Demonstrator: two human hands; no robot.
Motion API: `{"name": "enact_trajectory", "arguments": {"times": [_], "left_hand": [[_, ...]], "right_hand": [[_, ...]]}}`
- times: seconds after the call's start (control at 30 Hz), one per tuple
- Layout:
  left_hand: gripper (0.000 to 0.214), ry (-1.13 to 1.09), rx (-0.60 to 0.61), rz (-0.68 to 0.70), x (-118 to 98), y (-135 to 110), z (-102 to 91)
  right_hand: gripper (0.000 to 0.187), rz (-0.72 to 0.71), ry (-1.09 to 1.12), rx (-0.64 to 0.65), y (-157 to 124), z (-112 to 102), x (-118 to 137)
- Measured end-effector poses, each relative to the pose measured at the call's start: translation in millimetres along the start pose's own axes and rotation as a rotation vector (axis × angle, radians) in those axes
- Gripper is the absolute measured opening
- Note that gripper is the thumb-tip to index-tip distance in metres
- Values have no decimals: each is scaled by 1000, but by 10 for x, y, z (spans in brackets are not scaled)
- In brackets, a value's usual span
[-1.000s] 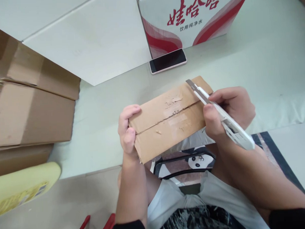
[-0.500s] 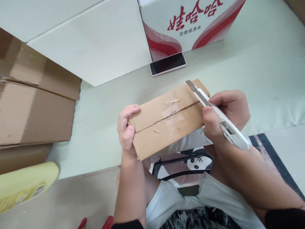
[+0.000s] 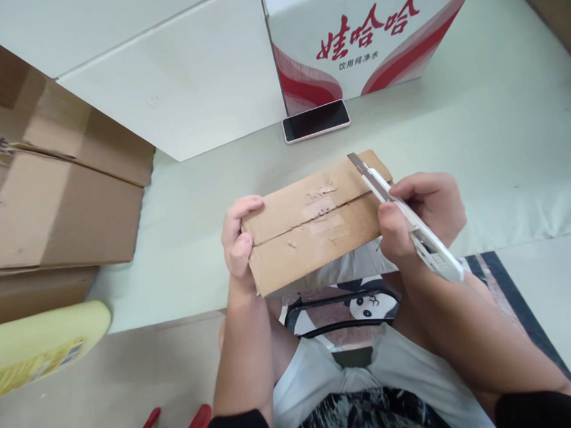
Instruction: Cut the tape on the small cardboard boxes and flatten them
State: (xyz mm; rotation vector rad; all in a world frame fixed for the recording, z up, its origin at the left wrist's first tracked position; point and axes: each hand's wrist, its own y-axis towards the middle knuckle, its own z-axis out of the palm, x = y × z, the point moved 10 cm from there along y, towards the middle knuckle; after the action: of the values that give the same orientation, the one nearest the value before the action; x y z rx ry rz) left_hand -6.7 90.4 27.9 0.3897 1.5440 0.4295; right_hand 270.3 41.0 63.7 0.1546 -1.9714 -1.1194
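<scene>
A small flat cardboard box (image 3: 291, 260) is tilted toward me above the table's front edge. My left hand (image 3: 239, 234) grips its left end, thumb on the near face. Along its middle runs a seam with torn tape and scuffed paper. Between the thumb and fingers of my right hand (image 3: 421, 212) is a white utility knife (image 3: 429, 240), its metal blade extended and pointing up and left. The blade lies in front of the box's upper right corner; I cannot tell whether they touch. My right hand's fingers are beside the box's right end.
Behind the box, a phone (image 3: 316, 121) lies on the pale green tabletop (image 3: 475, 151). A white-and-red carton (image 3: 355, 55) and a white panel (image 3: 178, 86) stand at the back. Brown cartons (image 3: 89, 214) are stacked at left, near a yellow bottle (image 3: 46, 341).
The view has shifted very slightly. Both hands keep their hold on the box and the knife, with almost no movement between them.
</scene>
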Motion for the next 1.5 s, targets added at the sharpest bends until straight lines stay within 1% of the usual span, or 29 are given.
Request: {"name": "enact_trajectory", "arguments": {"times": [0.17,0.37,0.67,0.9,1.13,1.33,1.5], "left_hand": [[36,4,-7,10,-1,3,-8],[37,5,-5,-14,42,-8,-22],[36,7,-27,-16,3,-7,-18],[36,-3,-20,-12,3,-8,-11],[36,-2,-23,-17,16,-6,-17],[38,24,-35,-27,24,-10,-27],[37,16,-34,-37,38,-20,-25]], "right_hand": [[13,-16,8,-2,8,6,23],[13,-18,-17,7,10,14,20],[15,0,-7,15,-4,17,-9],[11,-11,20,22,21,19,26],[14,22,-9,37,-8,25,-29],[14,-11,-2,22,14,24,4],[17,4,-46,29,9,35,-4]]}}
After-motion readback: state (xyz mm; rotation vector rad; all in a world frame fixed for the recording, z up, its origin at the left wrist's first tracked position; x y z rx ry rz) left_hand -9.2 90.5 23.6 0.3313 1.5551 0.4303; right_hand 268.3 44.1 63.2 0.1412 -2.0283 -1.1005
